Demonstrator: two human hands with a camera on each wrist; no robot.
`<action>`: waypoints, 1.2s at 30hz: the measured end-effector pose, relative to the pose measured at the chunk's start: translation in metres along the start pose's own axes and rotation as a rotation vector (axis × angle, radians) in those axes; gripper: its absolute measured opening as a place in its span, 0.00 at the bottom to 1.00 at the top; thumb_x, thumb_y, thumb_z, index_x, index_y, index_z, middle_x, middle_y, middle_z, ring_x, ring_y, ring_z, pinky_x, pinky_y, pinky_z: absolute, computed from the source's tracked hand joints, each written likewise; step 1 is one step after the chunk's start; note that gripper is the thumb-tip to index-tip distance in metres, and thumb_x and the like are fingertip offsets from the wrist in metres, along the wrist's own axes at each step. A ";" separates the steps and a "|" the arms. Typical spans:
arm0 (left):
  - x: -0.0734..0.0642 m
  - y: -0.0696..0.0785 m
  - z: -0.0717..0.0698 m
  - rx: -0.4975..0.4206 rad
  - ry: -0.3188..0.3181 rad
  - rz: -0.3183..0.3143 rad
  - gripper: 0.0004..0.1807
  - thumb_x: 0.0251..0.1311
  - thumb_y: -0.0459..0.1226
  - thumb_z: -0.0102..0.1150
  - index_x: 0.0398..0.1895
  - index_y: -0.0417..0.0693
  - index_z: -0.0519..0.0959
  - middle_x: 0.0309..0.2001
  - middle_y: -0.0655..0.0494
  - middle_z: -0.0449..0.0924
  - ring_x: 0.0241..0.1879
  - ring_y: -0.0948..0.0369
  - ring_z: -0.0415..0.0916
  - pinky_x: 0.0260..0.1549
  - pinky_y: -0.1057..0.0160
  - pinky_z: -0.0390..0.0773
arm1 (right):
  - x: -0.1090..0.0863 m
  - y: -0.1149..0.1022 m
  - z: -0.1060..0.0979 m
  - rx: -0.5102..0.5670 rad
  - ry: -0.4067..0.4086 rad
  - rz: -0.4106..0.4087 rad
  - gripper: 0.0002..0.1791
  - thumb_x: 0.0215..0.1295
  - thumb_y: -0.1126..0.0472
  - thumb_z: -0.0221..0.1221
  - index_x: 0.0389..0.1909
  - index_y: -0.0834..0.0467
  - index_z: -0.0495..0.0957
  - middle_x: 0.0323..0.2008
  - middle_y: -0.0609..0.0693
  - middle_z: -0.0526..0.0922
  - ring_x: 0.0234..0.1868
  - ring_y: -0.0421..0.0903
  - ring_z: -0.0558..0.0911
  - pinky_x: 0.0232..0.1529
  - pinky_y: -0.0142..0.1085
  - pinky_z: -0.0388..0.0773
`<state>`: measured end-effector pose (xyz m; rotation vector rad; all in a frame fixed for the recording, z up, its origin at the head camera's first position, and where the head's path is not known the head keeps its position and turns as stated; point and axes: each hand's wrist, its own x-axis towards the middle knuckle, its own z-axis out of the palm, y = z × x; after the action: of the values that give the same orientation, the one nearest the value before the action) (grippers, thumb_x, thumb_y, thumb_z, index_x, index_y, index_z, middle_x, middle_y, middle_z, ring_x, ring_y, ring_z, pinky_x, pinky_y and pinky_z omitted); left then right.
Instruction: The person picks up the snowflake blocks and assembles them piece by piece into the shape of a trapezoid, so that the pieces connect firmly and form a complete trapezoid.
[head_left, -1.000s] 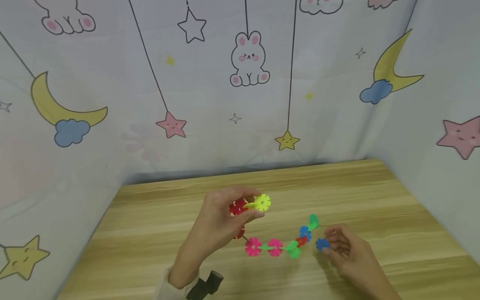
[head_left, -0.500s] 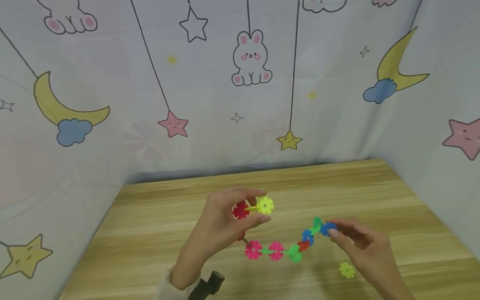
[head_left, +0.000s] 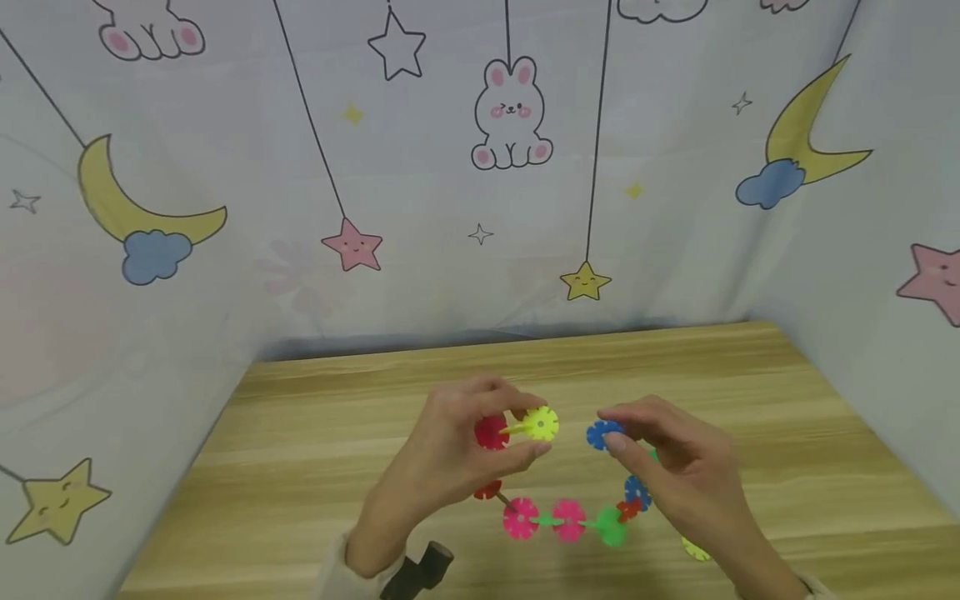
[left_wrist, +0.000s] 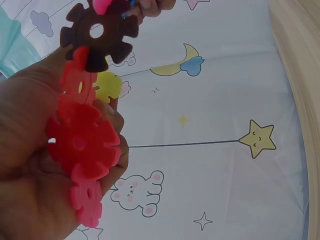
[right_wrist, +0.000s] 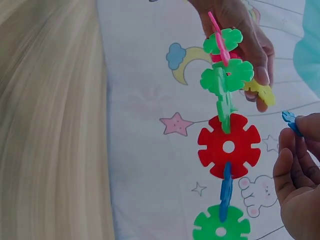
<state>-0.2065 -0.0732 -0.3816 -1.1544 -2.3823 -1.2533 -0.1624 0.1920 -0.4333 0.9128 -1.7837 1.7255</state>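
A chain of slotted plastic snowflake discs (head_left: 569, 532) hangs in a curve between both hands, in pink, green, red and blue. My left hand (head_left: 435, 462) grips its left end, thumb and fingers round a red disc (head_left: 490, 435) and a yellow disc (head_left: 550, 417). A brown disc (left_wrist: 120, 35) shows in the left wrist view. Between thumb and fingertips my right hand (head_left: 686, 467) pinches a blue disc (head_left: 598, 435), a small gap from the yellow one. Behind the right hand, part of the chain is hidden; the right wrist view shows its red disc (right_wrist: 210, 145) and green disc (right_wrist: 235, 225).
A loose yellow disc (head_left: 696, 550) lies on the wooden table (head_left: 300, 458), partly hidden by the right forearm. Fabric printed with stars, moons and rabbits (head_left: 450, 292) stands round the table's back and sides. A dark wrist device (head_left: 420, 571) sits at the left cuff.
My right hand first brought the blue disc to the chain's green end, then moved left and up with it towards the yellow disc. The left hand has barely moved, and the loose yellow disc came into sight.
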 end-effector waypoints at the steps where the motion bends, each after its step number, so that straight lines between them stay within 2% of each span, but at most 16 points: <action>1: 0.000 0.000 0.000 -0.001 -0.004 0.004 0.17 0.57 0.39 0.83 0.50 0.51 0.91 0.40 0.60 0.87 0.34 0.70 0.76 0.29 0.72 0.80 | 0.003 -0.001 0.003 -0.004 0.001 0.001 0.20 0.61 0.89 0.60 0.52 0.73 0.83 0.44 0.53 0.90 0.44 0.43 0.89 0.51 0.29 0.87; 7: 0.000 0.002 0.000 -0.010 -0.013 0.038 0.17 0.55 0.36 0.82 0.48 0.50 0.91 0.40 0.60 0.86 0.34 0.70 0.76 0.33 0.71 0.82 | 0.015 -0.004 0.016 0.018 -0.006 -0.038 0.18 0.61 0.87 0.62 0.49 0.71 0.84 0.42 0.54 0.90 0.42 0.44 0.88 0.49 0.29 0.87; 21: 0.000 0.000 0.003 -0.027 -0.020 0.116 0.15 0.55 0.36 0.81 0.46 0.49 0.90 0.41 0.60 0.87 0.34 0.71 0.76 0.33 0.73 0.81 | 0.017 0.001 0.020 0.059 -0.014 -0.093 0.16 0.62 0.86 0.63 0.48 0.71 0.85 0.42 0.53 0.89 0.42 0.43 0.86 0.48 0.28 0.86; 32: 0.000 0.004 0.006 -0.030 -0.052 0.103 0.16 0.57 0.34 0.80 0.49 0.46 0.90 0.42 0.57 0.87 0.35 0.71 0.75 0.33 0.75 0.80 | 0.016 0.008 0.022 0.145 0.008 -0.152 0.15 0.62 0.85 0.65 0.48 0.72 0.87 0.42 0.53 0.89 0.42 0.45 0.84 0.48 0.29 0.85; 36: 0.000 0.006 0.006 -0.029 -0.054 0.094 0.17 0.57 0.34 0.81 0.50 0.46 0.90 0.42 0.57 0.87 0.35 0.71 0.75 0.32 0.75 0.80 | 0.014 0.007 0.023 0.176 0.012 -0.131 0.16 0.61 0.86 0.64 0.48 0.72 0.87 0.43 0.54 0.89 0.42 0.46 0.84 0.47 0.29 0.85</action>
<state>-0.2011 -0.0672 -0.3817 -1.3089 -2.3245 -1.2462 -0.1741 0.1668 -0.4290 1.0643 -1.5460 1.8202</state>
